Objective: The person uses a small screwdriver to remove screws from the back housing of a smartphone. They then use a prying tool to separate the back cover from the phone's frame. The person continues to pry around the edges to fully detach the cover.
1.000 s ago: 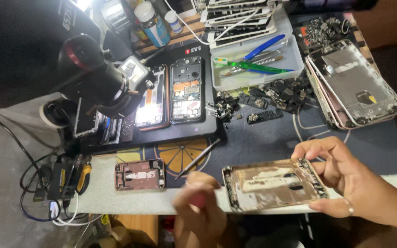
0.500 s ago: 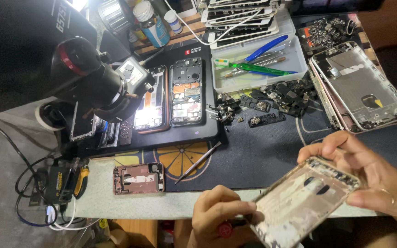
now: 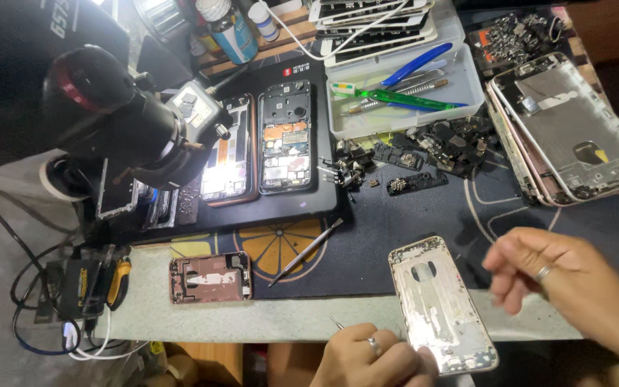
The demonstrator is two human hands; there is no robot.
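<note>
A phone repair workshop: a microscope (image 3: 120,125) stands over opened phones (image 3: 286,136) on the counter (image 3: 266,319), with a tool tray (image 3: 395,89) and stacked phone shells (image 3: 574,132) beside it.

The thing in hand is a silver metal phone back housing (image 3: 442,304), gutted, lying inner side up and showing bare scuffed metal with an oblong cutout near its upper end. It sits a bit skewed at the front edge of the bench, top end on the dark work mat and bottom corner poking out past the table edge. The left hand (image 3: 374,362) touches its lower left edge, with a thin metal tweezer tip (image 3: 335,322) sticking up out of that fist.
</note>
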